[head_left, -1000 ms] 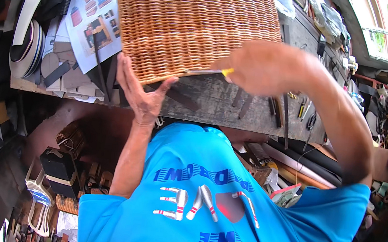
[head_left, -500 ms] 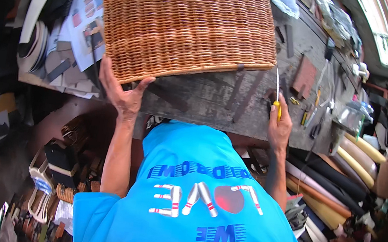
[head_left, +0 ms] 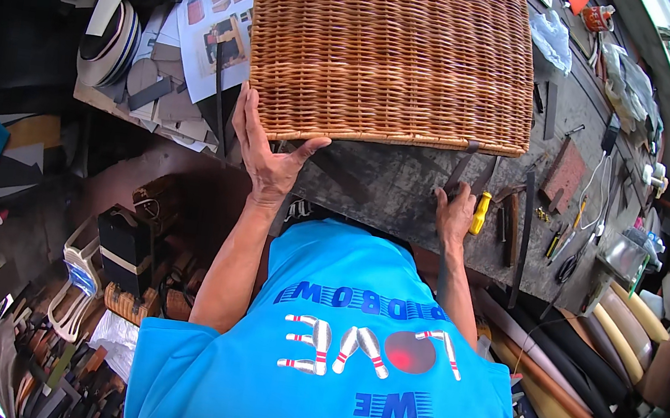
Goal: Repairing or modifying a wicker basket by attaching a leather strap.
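A brown wicker basket (head_left: 393, 56) with a metal clasp lies on the worktable, its woven face up. My left hand (head_left: 269, 162) grips its near left corner, fingers along the side and thumb by the front edge. Close to the basket's front edge, my right hand (head_left: 454, 214) has its thumb and fingers closed on the end of a dark strap (head_left: 459, 171). Just right of that hand rests a yellow-handled tool (head_left: 481, 213); its shaft is hard to make out. Another dark strap (head_left: 339, 174) lies flat in front of the basket.
Right on the worktable (head_left: 403, 209) lie a hammer (head_left: 512, 224), a reddish-brown block (head_left: 564, 176), pliers-like black handles (head_left: 569, 265) and cables. Printed sheets (head_left: 206, 31) and dark scraps lie at left. Rolls of material (head_left: 577, 359) stand low at right, a white chair (head_left: 79, 285) low at left.
My right hand has let go of the yellow-handled tool, which now lies on the table, and has closed on a dark strap. The view has shifted; my left hand stays at the basket's corner.
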### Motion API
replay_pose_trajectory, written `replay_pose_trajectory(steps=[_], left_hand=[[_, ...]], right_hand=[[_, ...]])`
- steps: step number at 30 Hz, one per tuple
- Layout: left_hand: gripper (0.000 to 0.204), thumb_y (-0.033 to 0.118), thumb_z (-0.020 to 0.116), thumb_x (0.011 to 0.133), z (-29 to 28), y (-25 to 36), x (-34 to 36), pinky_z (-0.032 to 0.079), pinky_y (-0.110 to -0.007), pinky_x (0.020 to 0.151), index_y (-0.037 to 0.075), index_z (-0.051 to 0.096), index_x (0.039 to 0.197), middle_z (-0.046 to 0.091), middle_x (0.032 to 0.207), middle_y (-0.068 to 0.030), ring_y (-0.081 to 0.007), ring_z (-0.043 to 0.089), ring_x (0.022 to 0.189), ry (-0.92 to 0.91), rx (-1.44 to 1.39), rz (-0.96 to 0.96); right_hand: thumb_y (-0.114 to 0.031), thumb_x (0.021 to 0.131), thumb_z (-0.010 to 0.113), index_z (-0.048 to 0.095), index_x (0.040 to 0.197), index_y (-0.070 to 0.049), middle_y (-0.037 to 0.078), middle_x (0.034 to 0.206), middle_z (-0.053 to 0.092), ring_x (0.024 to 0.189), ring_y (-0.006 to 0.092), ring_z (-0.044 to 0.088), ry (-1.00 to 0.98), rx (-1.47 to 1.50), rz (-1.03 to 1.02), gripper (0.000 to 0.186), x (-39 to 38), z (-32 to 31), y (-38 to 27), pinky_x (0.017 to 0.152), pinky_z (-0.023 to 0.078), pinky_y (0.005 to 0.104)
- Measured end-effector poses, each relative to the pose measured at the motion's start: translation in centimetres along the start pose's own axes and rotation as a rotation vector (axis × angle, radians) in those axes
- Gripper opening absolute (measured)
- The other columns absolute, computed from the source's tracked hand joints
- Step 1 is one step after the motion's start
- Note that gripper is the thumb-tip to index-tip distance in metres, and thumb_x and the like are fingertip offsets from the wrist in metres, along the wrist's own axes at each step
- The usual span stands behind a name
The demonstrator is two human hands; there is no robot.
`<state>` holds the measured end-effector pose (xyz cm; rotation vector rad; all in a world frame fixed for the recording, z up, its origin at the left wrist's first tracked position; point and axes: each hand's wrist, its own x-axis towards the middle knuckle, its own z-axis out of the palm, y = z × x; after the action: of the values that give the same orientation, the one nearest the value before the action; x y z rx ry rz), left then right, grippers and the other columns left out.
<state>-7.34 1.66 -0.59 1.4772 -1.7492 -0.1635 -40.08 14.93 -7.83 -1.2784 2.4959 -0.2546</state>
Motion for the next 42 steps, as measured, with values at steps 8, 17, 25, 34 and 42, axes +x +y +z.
replay_pose_trajectory(steps=[8,17,25,34,42], left_hand=[[0.119,0.061,0.081,0.070,0.0,-0.1,-0.2,0.040,-0.048,0.115,-0.005,0.026,0.152,0.031,0.151,-0.0247,-0.0378,0.035,0.141,-0.025,-0.068,-0.030],[0.117,0.060,0.082,0.070,0.0,-0.1,-0.1,0.041,-0.047,0.114,-0.008,0.028,0.150,0.032,0.151,-0.0266,-0.0387,0.036,0.141,-0.013,-0.051,-0.023],[0.116,0.056,0.084,0.070,-0.2,0.3,0.1,0.041,-0.047,0.114,-0.010,0.030,0.147,0.032,0.150,-0.0281,-0.0405,0.038,0.139,-0.010,-0.106,-0.033],[0.115,0.059,0.081,0.072,0.0,-0.1,0.0,0.037,-0.048,0.115,-0.008,0.030,0.148,0.032,0.152,-0.0278,-0.0413,0.037,0.140,-0.026,-0.104,-0.043],[0.113,0.060,0.081,0.072,-0.1,-0.1,0.1,0.038,-0.048,0.115,-0.008,0.031,0.148,0.032,0.152,-0.0286,-0.0419,0.037,0.140,-0.017,-0.090,-0.031]], right_hand=[[-0.010,0.085,0.071,0.054,0.112,0.004,0.021,0.089,0.067,0.085,0.0375,0.068,-0.133,0.222,0.190,0.035,0.7,0.3,-0.3,0.076,0.053,0.0458],[-0.004,0.093,0.065,0.062,0.115,0.006,0.010,0.087,0.066,0.064,0.0135,0.064,-0.612,1.580,0.127,0.024,-3.6,-10.4,-14.1,0.061,0.059,0.0294],[-0.002,0.080,0.083,0.069,0.105,0.001,0.001,0.094,0.072,0.083,0.0096,0.069,-0.494,1.014,-0.343,0.028,-1.4,-9.9,-20.3,0.068,0.055,0.0222],[-0.010,0.080,0.082,0.075,0.094,-0.003,0.008,0.084,0.072,0.073,0.0202,0.070,-0.183,0.737,-0.695,0.018,0.3,-8.6,-20.7,0.064,0.055,0.0299],[-0.008,0.076,0.080,0.075,0.095,-0.005,0.007,0.091,0.072,0.082,0.0244,0.068,-0.120,0.475,-1.078,0.019,3.3,-9.2,-21.7,0.073,0.056,0.0344]])
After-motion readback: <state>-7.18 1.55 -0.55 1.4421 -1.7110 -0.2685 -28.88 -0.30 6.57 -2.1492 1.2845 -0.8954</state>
